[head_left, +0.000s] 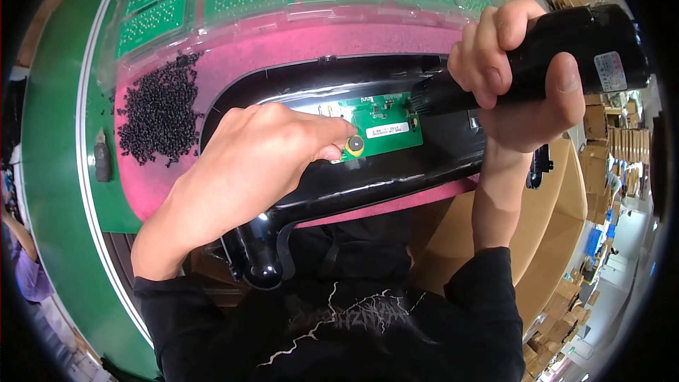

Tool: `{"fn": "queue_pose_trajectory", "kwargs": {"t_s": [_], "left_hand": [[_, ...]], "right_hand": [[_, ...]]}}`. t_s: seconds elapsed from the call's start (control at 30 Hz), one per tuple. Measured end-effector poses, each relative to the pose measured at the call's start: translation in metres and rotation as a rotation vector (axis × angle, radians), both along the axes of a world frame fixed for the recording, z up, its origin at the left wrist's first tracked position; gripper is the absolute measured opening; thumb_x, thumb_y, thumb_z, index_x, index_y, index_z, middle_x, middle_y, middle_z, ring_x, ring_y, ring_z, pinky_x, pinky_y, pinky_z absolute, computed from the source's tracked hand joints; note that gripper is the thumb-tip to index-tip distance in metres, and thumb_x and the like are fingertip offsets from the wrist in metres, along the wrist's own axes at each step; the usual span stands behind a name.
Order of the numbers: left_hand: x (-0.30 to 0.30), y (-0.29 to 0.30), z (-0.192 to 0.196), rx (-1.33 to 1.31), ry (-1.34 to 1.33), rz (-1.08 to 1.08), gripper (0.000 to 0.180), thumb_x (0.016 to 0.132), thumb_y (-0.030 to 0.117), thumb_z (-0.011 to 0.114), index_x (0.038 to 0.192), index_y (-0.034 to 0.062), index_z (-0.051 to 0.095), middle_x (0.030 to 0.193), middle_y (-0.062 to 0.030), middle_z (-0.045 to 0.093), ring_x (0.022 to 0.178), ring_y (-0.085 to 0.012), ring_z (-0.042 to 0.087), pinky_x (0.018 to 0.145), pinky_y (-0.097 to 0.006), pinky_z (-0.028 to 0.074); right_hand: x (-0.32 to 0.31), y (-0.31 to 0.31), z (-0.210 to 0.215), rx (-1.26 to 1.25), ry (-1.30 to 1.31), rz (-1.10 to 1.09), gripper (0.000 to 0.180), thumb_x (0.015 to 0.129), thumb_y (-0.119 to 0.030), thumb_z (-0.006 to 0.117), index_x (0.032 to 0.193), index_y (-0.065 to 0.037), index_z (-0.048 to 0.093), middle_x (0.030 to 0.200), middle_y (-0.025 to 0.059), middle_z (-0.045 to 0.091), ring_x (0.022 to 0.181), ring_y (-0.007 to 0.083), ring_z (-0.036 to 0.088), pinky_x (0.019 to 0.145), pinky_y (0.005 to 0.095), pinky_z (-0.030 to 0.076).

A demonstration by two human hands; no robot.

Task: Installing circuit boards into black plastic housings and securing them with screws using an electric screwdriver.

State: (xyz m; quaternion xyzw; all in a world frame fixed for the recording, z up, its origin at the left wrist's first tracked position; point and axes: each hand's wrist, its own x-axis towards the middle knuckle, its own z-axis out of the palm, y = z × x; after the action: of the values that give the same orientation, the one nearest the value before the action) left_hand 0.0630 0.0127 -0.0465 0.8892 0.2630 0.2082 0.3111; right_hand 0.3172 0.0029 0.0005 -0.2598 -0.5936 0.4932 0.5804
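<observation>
A green circuit board [396,138] with a white label lies inside a long, curved black plastic housing [445,155]. My left hand [265,145] is at the board's left end, fingers curled, with index finger and thumb pressed against it beside a round black-and-yellow component [355,144]. Whether anything small is under those fingertips is hidden. In my right hand [506,71], fingers wrapped around its body, is a thick black power screwdriver [580,49]. It lies nearly level, its narrow end reaching the right edge of the board; the tip itself cannot be made out.
A pile of small black screws [159,110] covers the left of the pink mat [276,41]. Behind it, clear plastic trays [247,21] hold several green boards. A small dark tool [103,159] lies at far left. An open cardboard box [495,240] stands at right.
</observation>
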Motion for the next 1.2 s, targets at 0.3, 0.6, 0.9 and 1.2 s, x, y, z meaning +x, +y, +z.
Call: {"fn": "queue_pose_trajectory", "kwargs": {"t_s": [0.3,0.6,0.9,1.2], "left_hand": [[0.001,0.0,0.008,0.032,0.078,0.026,0.019,0.083,0.014,0.073,0.1,0.0046,0.073,0.089,-0.0111,0.074,0.081,-0.0282,0.072,0.066,-0.036,0.056],[0.002,0.0,0.016,-0.296,-0.276,0.03,0.012,0.078,0.004,0.081,0.087,0.0004,0.074,0.081,-0.0063,0.073,0.067,-0.01,0.065,0.059,-0.024,0.05],[0.0,-0.002,0.013,-0.114,-0.288,-0.01,0.015,0.076,0.001,0.079,0.087,-0.0034,0.07,0.079,-0.0096,0.07,0.068,-0.0193,0.067,0.061,-0.028,0.053],[0.003,0.0,0.009,-0.057,-0.273,0.001,0.017,0.08,0.002,0.076,0.094,-0.0026,0.067,0.078,-0.0127,0.066,0.067,-0.0255,0.066,0.06,-0.032,0.051]], "right_hand": [[-0.021,-0.015,0.006,0.076,-0.166,-0.226,0.046,0.092,-0.047,0.055,0.104,-0.002,0.053,0.068,0.0012,0.05,0.054,0.0105,0.043,0.057,0.0287,0.036],[-0.039,-0.057,0.033,0.272,0.42,0.016,0.041,0.08,-0.04,0.076,0.095,-0.01,0.052,0.068,-0.0038,0.056,0.052,0.0068,0.053,0.056,0.0237,0.046],[-0.052,-0.057,0.03,0.271,0.39,-0.018,0.046,0.08,-0.045,0.077,0.098,-0.011,0.051,0.068,-0.0052,0.055,0.053,0.0062,0.053,0.055,0.0225,0.044],[-0.05,-0.056,0.026,0.257,0.202,-0.011,0.05,0.079,-0.05,0.077,0.101,-0.012,0.053,0.071,-0.0053,0.057,0.055,0.0052,0.053,0.054,0.022,0.043]]}}
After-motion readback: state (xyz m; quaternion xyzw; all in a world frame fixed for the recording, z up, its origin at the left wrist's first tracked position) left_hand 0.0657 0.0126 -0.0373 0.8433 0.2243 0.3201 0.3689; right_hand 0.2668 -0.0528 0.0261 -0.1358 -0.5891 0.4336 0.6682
